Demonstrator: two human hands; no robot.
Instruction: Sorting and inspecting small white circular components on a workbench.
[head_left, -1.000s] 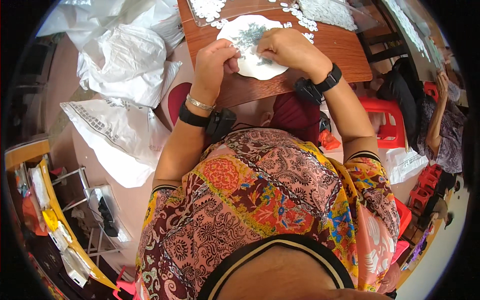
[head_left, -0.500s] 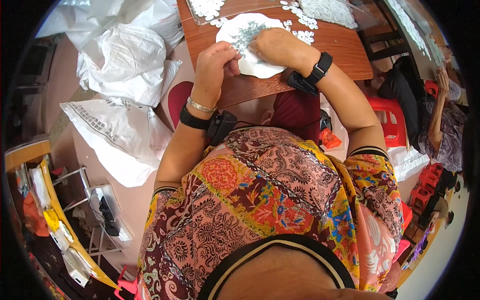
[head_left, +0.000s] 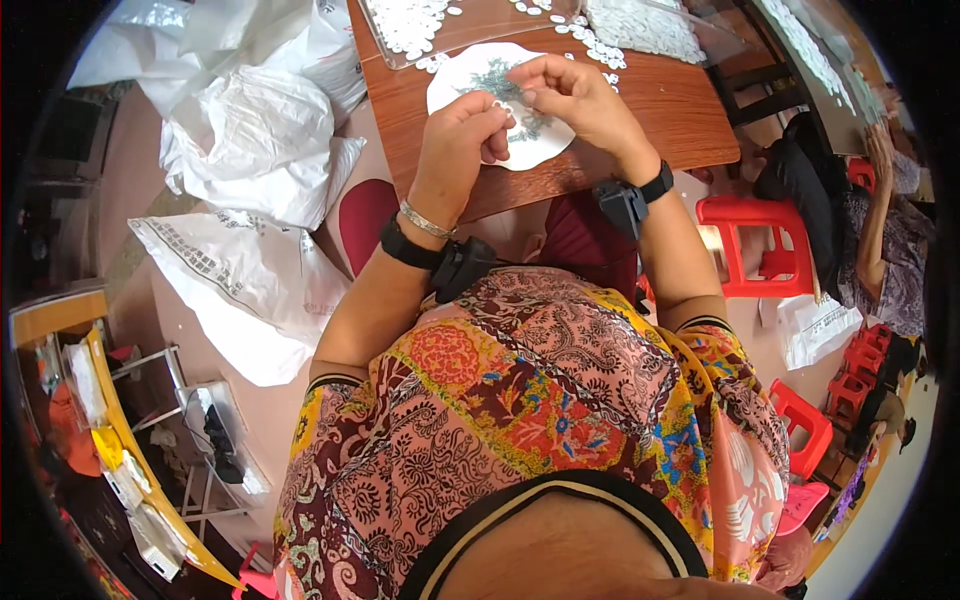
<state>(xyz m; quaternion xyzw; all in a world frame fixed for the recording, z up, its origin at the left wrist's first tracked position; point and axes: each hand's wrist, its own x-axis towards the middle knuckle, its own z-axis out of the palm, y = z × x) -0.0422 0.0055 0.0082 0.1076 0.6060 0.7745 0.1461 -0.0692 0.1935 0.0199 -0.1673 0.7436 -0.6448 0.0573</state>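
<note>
A white wavy-edged plate (head_left: 447,82) lies on the brown wooden table, with a heap of small grey metal-looking pieces (head_left: 490,78) on it. Over the plate's near left side, my left hand (head_left: 462,140) pinches a small white oval piece between thumb and fingertips. Just right of it, my right hand (head_left: 580,100) is above the heap, thumb and index finger drawn together. Whatever sits between those fingertips is too small to make out. The two hands are close but apart.
Loose white pieces (head_left: 600,50) are scattered beyond the plate, near a clear tray (head_left: 385,55) and a clear bag (head_left: 645,30) of them. White sacks (head_left: 250,130) stand on the floor at left. A red stool (head_left: 755,245) is at right, near another person's arm (head_left: 873,220).
My right hand has lifted from the heap of grey pieces and turned, its fingertips now facing my left hand. The left hand has moved right and slightly nearer, still pinching the white piece.
</note>
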